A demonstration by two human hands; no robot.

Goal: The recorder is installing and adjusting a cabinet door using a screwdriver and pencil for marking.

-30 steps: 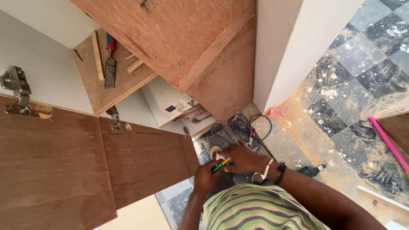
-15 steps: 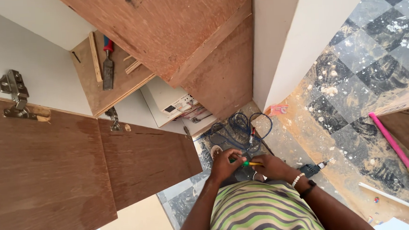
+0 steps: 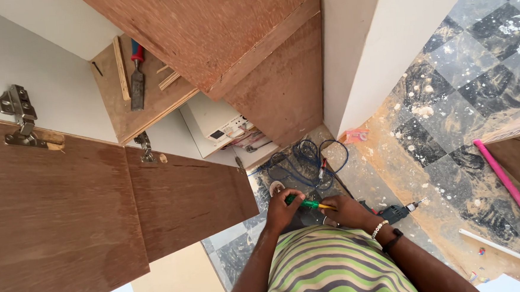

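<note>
Brown plywood cabinet door (image 3: 56, 222), smooth grain, steel hinge (image 3: 18, 117) at its upper edge. Chisel (image 3: 137, 75), red-handled, on plywood shelf (image 3: 151, 104). Left hand (image 3: 284, 209) curled shut on green screwdriver (image 3: 306, 203) handle, held low at the waist; right hand (image 3: 347, 211) closed loosely about its shaft. Power drill (image 3: 394, 212) on speckled floor tiles (image 3: 464, 76).

Dusty chequered floor (image 3: 464, 76) with blue cable (image 3: 308, 161), drill (image 3: 394, 211), pink-handled broom (image 3: 508, 183).

A chisel (image 3: 137, 78) lies on a shelf (image 3: 151, 104); a broom (image 3: 511, 189) leans nearby.
</note>
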